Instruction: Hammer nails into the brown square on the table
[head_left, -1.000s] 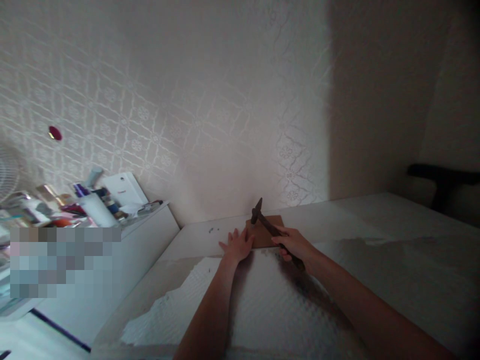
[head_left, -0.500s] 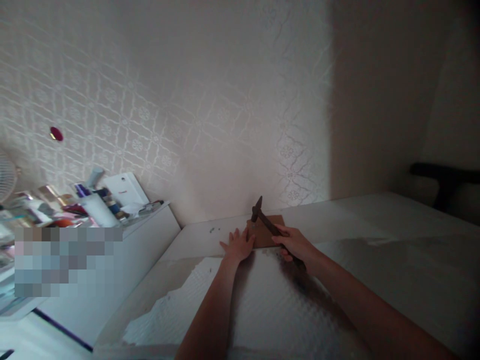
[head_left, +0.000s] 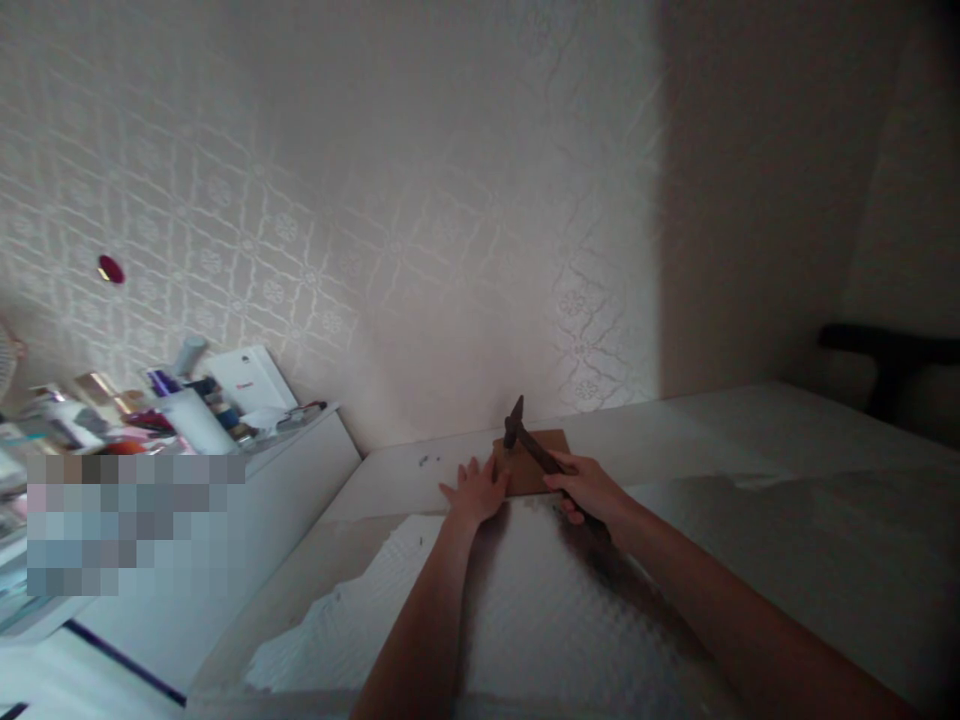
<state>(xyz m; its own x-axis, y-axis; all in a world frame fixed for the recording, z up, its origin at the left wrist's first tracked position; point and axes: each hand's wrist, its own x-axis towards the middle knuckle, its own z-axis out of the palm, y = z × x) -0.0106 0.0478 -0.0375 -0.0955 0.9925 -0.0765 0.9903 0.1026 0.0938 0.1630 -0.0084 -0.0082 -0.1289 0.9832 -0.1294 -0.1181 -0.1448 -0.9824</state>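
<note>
Hammer (head_left: 534, 449) poised over the left part of a brown board (head_left: 532, 482), a person works at a pale surface (head_left: 652, 425) near the wall (head_left: 450, 300), the right hand's (head_left: 592, 487) grip wrapped around the handle (contact between head and board cannot be told). Beside it, the left hand (head_left: 478, 493) lies spread at the board's edge, grasping nothing visible. Hammering appears underway; how much is finished or left is unclear.

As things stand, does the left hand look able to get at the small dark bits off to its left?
Likely yes: the small dark bits lie close to the left hand, with nothing visible between, though it would probably have to leave the brown board.
</note>
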